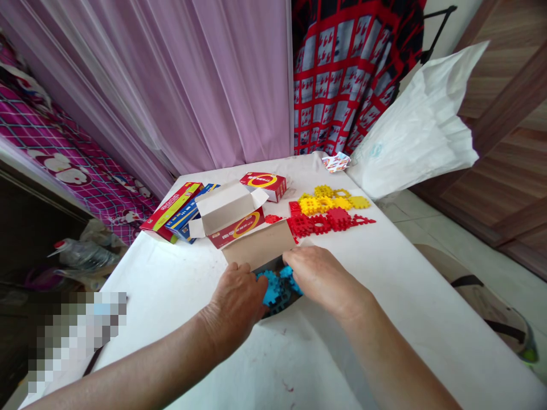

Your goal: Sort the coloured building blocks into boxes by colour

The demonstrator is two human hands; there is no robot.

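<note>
An open cardboard box (261, 246) stands on the table before me, its brown flap raised at the back. Blue interlocking plastic building pieces (273, 287) lie inside, with darker pieces beneath them. My left hand (239, 296) is closed on the box's left side, its thumb beside the blue pieces. From the right, my right hand (320, 276) reaches in with curled fingers, closed at a blue piece (288, 274); its fingertips are partly hidden. Behind the box lie red building pieces (316, 224) and yellow ones (327, 202), gear-like and apart from my hands.
Left of centre are a white-lined open carton (237, 230), a red-and-yellow box (173, 208) and a blue box (188, 219). Another red box (265, 185) lies farther back. A crumpled wrapper (337, 162) and large white bag (419, 125) are at the table's (376, 302) back right.
</note>
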